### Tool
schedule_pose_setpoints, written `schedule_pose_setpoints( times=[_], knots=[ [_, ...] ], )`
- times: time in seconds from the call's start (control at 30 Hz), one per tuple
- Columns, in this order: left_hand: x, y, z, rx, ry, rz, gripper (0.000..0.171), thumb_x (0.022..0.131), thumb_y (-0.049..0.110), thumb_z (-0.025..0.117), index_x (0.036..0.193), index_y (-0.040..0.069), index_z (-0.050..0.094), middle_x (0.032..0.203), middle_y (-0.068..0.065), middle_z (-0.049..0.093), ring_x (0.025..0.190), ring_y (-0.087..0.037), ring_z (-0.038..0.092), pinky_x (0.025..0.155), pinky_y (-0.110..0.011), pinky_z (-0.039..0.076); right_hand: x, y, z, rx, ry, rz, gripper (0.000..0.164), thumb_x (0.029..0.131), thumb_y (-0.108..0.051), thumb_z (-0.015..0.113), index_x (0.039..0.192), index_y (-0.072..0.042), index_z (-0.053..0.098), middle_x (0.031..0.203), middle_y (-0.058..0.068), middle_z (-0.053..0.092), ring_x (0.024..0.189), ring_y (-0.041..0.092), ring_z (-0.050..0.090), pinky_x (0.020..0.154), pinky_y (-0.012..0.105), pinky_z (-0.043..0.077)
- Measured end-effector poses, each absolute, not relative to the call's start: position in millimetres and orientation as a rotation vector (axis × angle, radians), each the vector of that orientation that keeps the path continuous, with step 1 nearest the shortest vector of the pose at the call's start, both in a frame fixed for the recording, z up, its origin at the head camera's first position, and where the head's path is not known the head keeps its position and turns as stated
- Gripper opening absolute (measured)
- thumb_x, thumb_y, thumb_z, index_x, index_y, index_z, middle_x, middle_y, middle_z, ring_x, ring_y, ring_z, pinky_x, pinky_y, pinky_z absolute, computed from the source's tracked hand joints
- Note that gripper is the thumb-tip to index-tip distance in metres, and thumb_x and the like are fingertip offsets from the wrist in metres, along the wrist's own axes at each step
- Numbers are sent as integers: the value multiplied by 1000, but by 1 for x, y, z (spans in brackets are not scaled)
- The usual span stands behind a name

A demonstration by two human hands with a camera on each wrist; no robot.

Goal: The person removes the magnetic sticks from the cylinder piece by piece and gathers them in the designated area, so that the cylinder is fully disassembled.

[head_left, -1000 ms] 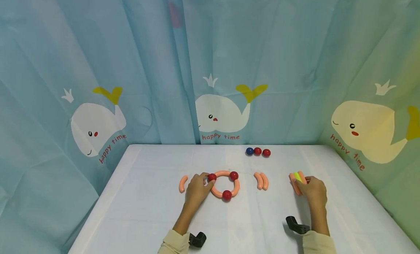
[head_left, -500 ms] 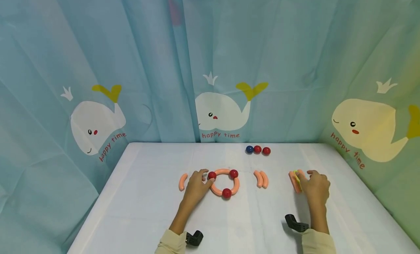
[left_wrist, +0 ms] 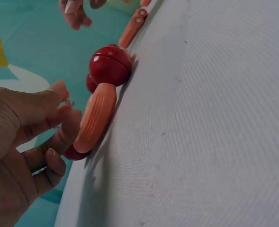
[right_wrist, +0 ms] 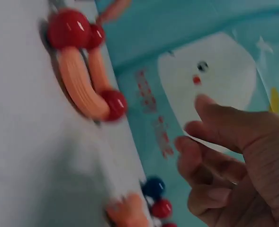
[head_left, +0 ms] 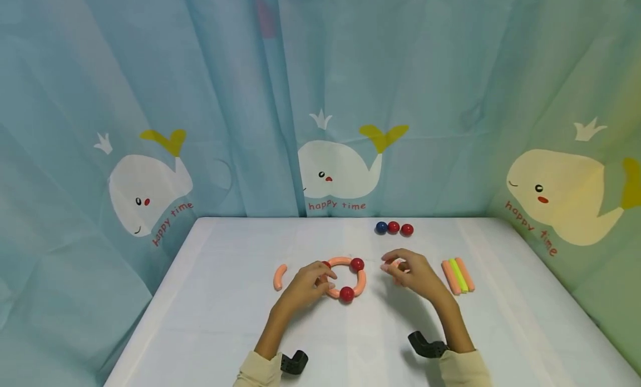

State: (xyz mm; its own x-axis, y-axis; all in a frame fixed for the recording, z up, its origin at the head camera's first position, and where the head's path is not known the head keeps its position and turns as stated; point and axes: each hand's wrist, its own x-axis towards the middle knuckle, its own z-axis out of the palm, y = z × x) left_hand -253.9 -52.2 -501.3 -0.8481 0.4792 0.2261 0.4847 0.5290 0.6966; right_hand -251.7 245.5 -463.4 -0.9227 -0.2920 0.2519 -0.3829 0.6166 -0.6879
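Grip: both released. Your left hand [head_left: 305, 287], fingers loosely bent, lies over the left side of the ring [head_left: 341, 261] and encloses no piece; whether a fingertip touches it, the views cannot tell. Your right hand [head_left: 415, 272], fingers bent and parted, holds nothing and hangs above the pair of curved orange pieces [right_wrist: 130, 211], hiding most of them from the head view.

Ring: one, flat on the white table [head_left: 210, 298]; three curved orange segments [head_left: 360, 284] alternating with three red balls [head_left: 346, 294], the left ball partly hidden behind your left fingers.

Single curved orange piece [head_left: 279, 278]: one, lying left of your left hand.

Sticks: three, side by side, right of your right hand; a yellow-green stick [head_left: 458, 275] between two orange sticks [head_left: 451, 277].

Separate balls: three, in a row near the table's far edge; a blue ball [head_left: 381, 228], then two red balls [head_left: 393, 227].

Backdrop: pale blue curtain [head_left: 225, 98], printed with white whales [head_left: 340, 173] and "happy time"
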Motion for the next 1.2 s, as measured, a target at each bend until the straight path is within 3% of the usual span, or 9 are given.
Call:
schedule_pose_setpoints(
  times=[0.23, 0.5, 0.83, 1.07, 1.2],
  knots=[
    [-256, -52, -506, -933, -2802, -1242, 19, 89, 7, 69, 108, 8, 70, 91, 0, 68, 74, -2, 57, 69, -17, 47, -249, 199, -484, 934, -2804, 1561, 34, 89, -17, 72, 113, 4, 62, 107, 22, 63, 51, 16, 62, 51, 25, 51],
    [-252, -47, -514, -928, -2817, -1177, 16, 87, 7, 71, 103, 8, 72, 96, 1, 70, 81, -4, 59, 74, -18, 49, -248, 183, -503, 948, -2826, 1464, 34, 85, -24, 76, 110, -3, 65, 97, 11, 65, 50, 1, 51, 53, 18, 42],
    [-251, -42, -516, -892, -2777, -1040, 10, 87, 12, 73, 97, 10, 73, 92, 2, 69, 82, -5, 58, 74, -20, 49, -252, 180, -512, 913, -2818, 1438, 28, 85, -28, 76, 106, -12, 66, 83, -1, 59, 70, 4, 48, 61, 20, 41],
    [-252, -40, -518, -882, -2786, -1013, 9, 86, 14, 74, 95, 10, 72, 92, 2, 68, 81, -4, 57, 73, -19, 48, -251, 178, -513, 927, -2801, 1506, 27, 85, -24, 76, 104, -9, 65, 77, -1, 57, 56, 0, 49, 54, 19, 44],
    [-253, -39, -518, -893, -2780, -1008, 9, 86, 15, 74, 94, 10, 72, 91, 3, 68, 80, -3, 57, 73, -18, 48, -251, 178, -513, 933, -2791, 1489, 27, 85, -24, 76, 103, -9, 64, 77, -2, 57, 58, 0, 49, 54, 19, 44]
  ],
)
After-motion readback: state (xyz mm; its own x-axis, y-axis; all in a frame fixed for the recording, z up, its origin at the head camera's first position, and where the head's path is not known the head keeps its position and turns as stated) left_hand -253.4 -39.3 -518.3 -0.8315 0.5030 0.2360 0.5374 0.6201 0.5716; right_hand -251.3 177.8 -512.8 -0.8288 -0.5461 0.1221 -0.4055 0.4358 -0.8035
